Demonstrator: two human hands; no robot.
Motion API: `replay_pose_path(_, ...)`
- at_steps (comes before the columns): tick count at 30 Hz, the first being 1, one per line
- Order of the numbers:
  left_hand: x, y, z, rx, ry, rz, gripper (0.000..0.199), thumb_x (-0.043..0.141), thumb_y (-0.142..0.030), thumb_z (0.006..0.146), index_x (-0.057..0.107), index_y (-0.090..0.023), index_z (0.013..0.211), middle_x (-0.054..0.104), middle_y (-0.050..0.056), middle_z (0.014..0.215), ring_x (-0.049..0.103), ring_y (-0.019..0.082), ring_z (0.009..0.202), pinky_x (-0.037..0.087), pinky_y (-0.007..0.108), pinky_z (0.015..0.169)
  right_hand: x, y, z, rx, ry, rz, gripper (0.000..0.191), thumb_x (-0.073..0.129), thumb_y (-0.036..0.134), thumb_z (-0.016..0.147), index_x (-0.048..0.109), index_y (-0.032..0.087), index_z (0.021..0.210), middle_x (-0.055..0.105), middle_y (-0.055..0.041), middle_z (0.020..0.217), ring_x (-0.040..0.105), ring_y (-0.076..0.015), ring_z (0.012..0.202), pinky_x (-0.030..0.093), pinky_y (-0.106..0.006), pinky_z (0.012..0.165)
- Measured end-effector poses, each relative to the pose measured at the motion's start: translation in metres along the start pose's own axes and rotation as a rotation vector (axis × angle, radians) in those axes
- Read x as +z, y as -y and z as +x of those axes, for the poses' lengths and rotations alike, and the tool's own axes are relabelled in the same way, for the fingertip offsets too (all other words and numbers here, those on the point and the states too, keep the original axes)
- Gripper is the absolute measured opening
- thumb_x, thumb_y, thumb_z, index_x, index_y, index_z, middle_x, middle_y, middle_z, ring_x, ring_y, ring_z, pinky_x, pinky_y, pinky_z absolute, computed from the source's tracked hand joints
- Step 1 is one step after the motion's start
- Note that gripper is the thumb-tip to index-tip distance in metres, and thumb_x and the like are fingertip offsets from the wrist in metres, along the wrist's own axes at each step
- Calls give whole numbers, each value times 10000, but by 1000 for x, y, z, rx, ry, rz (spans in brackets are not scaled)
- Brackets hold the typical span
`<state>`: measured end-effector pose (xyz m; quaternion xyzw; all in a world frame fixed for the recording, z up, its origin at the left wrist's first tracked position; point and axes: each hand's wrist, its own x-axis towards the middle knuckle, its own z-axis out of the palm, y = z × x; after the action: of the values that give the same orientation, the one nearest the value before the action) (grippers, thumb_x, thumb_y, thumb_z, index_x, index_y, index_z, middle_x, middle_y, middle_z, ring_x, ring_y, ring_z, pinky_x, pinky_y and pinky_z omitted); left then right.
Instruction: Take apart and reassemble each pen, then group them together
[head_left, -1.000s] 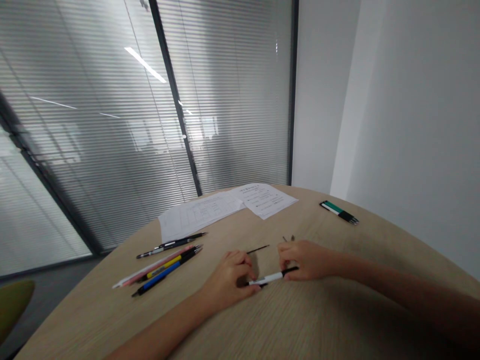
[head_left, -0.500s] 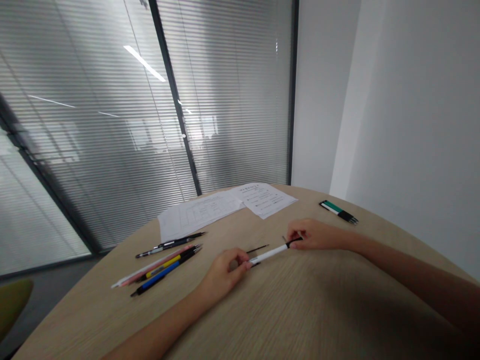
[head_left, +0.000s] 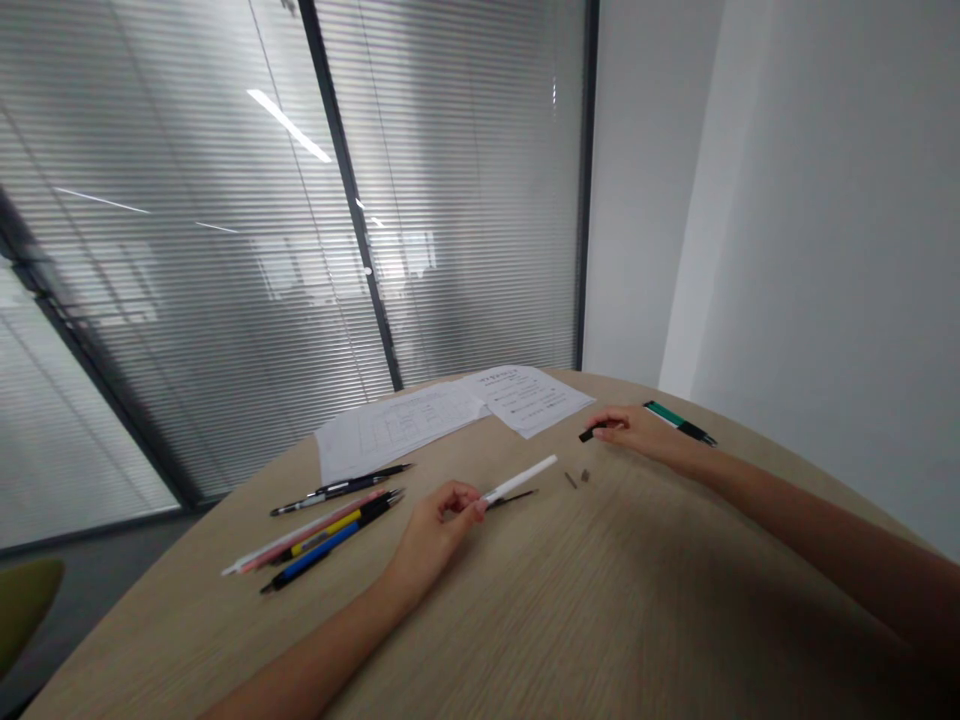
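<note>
Lighting: dim, grey; pale glow through blinds (head_left: 480, 300) beyond far edge of table (head_left: 525, 630); white glare streak (head_left: 289, 125); diffuse shadow (head_left: 750, 600) towards near right edge. Picture: soft; print on papers (head_left: 536, 400) blurred; wide-angle lean, left post (head_left: 347, 190)

Hands (head_left: 435, 528) holding white tube (head_left: 523, 478), black piece (head_left: 587, 435)
</note>
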<state>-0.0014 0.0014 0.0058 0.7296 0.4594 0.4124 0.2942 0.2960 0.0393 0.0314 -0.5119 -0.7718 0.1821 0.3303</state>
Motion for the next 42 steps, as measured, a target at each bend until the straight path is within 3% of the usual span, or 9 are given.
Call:
replay_pose_path(4, 0, -2, -1, -3, 4, 32, 177, 537, -340, 674, 579, -176, 622, 552, -23, 575, 505, 140, 591, 397, 245, 592, 4, -20, 3, -67, -17, -310, 238, 434, 128, 734, 641, 143, 851, 638, -99, 901, 568, -206, 856, 426, -351, 775)
replay_pose_path(9, 0, -3, -2, -1, 15, 84, 156, 537, -321, 675, 589, -177, 644, 565, -16, 605, 516, 146, 613, 396, 247, 594, 15, -18, -1, -133, -38, -498, 318, 442, 74, 702, 602, 131, 970, 632, -98, 900, 557, -197, 857, 417, -325, 766)
replay_pose_path(13, 0, -1, 0, 10, 6, 101, 132, 541, -301, 662, 586, -177, 647, 578, -13, 613, 524, 152, 626, 403, 253, 607, 19, -11, -3, -119, -22, -542, 320, 470, 94, 696, 583, 124, 994, 636, -70, 796, 563, -183, 772, 419, -290, 696)
replay_pose_path(25, -1, -2, -1, 35, -14, 87, 129, 515, -287, 666, 569, -170, 657, 547, -15, 600, 497, 144, 605, 394, 253, 598, 21, -3, -6, -133, 78, -578, 275, 487, 137, 719, 601, 144, 969, 650, -59, 799, 584, -170, 741, 404, -285, 714)
replay_pose_path(36, -1, 0, -1, 88, -68, -58, 79, 553, -254, 645, 560, -175, 647, 524, -20, 587, 466, 125, 581, 380, 226, 563, 21, -2, -7, -147, 38, -581, 280, 479, 215, 765, 574, 156, 1021, 632, -90, 971, 575, -211, 859, 394, -361, 787)
replay_pose_path(42, -3, -4, -2, 106, -96, -65, 113, 574, -283, 648, 595, -176, 682, 526, -17, 604, 469, 132, 594, 376, 230, 568, 18, -8, -5, -239, -64, -621, 253, 482, 223, 771, 582, 142, 989, 592, -108, 1001, 500, -238, 970, 379, -380, 840)
